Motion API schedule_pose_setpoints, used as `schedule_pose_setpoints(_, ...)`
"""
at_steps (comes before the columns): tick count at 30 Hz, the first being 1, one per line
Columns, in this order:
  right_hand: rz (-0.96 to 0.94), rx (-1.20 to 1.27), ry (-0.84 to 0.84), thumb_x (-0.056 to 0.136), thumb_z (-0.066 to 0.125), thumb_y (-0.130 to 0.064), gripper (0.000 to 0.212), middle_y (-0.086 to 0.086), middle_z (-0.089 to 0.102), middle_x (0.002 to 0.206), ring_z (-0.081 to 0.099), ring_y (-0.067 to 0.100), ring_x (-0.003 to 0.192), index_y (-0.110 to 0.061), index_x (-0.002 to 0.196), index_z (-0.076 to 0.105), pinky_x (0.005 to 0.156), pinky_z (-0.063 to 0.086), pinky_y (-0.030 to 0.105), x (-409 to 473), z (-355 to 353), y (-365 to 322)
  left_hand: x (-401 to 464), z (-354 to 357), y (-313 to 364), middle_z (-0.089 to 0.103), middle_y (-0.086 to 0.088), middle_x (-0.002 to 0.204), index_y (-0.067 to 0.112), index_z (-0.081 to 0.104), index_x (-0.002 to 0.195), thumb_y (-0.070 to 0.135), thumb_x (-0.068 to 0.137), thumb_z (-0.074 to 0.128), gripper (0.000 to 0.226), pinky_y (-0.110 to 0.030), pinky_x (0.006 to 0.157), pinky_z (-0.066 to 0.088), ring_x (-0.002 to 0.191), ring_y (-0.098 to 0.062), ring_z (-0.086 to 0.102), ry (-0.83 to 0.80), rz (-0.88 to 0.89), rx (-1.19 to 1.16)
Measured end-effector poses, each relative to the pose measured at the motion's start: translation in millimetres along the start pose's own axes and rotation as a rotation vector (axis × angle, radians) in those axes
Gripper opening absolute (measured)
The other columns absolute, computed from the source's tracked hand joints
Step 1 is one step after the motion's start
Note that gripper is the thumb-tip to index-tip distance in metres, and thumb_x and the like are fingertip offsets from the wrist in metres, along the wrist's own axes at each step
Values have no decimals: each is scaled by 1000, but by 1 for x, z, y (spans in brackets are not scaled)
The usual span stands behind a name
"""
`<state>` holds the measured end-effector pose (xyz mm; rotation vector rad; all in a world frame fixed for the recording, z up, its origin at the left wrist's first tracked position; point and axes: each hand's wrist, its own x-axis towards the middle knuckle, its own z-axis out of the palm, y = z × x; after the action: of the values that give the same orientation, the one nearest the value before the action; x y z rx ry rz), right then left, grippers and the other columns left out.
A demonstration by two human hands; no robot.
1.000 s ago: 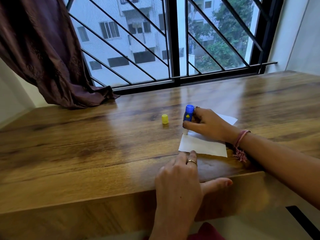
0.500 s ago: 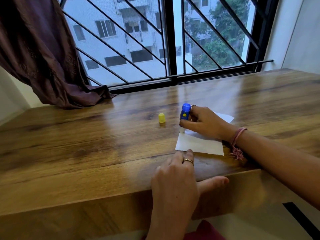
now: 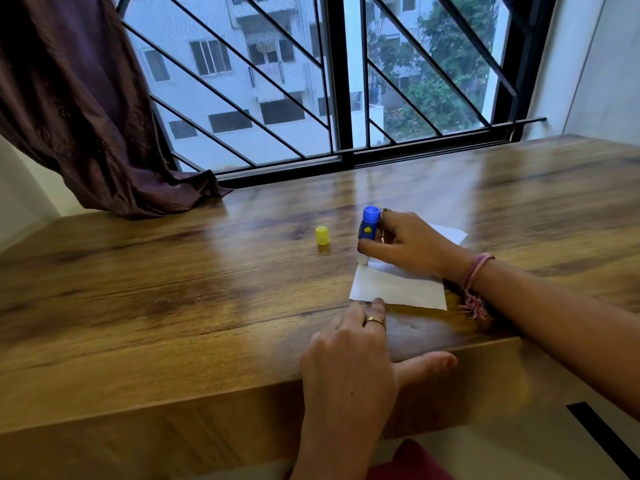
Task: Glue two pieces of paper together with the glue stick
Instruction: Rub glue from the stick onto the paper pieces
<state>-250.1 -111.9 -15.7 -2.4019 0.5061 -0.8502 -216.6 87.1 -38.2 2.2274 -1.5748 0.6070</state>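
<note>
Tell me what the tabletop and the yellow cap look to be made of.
Tabletop: wood or wood-look laminate, glossy; grain streaks and window glare show. Yellow cap: likely smooth moulded plastic, uniform colour.

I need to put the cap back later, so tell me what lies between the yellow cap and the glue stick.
Head view: only bare wooden table between the yellow cap and the glue stick, which the right hand grips.

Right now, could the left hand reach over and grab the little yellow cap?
Probably yes. The left hand only presses the paper with straight fingers and holds nothing. The yellow cap stands alone on bare table, farther back and left, with nothing between. Letting go might free the paper, though.
</note>
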Motion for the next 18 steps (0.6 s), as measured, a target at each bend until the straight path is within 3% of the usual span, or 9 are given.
schedule_pose_setpoints(3, -3, 8, -15, 75, 61, -34, 27, -2, 48, 61, 38, 8, 52, -8, 79, 59, 53, 34, 23, 0, -1, 0, 0, 0, 0, 66, 8, 69, 20, 75, 97, 89, 67, 25, 90, -18, 46, 42, 56, -6, 60, 2, 4, -1)
schedule_pose_setpoints(7, -4, -1, 2, 77, 62, -33, 23, -9, 43, 55, 35, 4, 48, -10, 75, 58, 48, 32, 17, 0, 0, 0, -1, -1, 1, 66, 7, 68, 21, 75, 97, 89, 67, 25, 90, -18, 45, 41, 55, -6, 60, 5, 6, 3)
schedule_pose_setpoints(11, -1, 7, -19, 74, 60, -38, 28, -2, 50, 61, 38, 8, 52, -10, 78, 60, 53, 35, 23, 0, -1, -1, -1, -1, 0, 66, 8, 68, 21, 75, 97, 89, 67, 25, 89, -17, 44, 40, 54, -5, 59, -14, 7, 0)
schedule_pose_setpoints(15, -3, 4, -9, 76, 61, -36, 27, -8, 44, 56, 36, 4, 48, -9, 78, 59, 49, 32, 18, -1, -1, -3, 0, 0, 0, 64, 7, 66, 21, 75, 97, 89, 68, 24, 91, -17, 43, 40, 53, -5, 58, -33, 7, -12)
schedule_pose_setpoints(18, 12, 22, -37, 71, 59, -39, 30, -1, 51, 62, 40, 9, 53, -10, 79, 60, 54, 37, 26, -1, -1, -4, -1, 0, 0, 63, 8, 65, 21, 75, 97, 89, 68, 23, 91, -16, 43, 38, 52, -5, 57, -47, 9, -17)
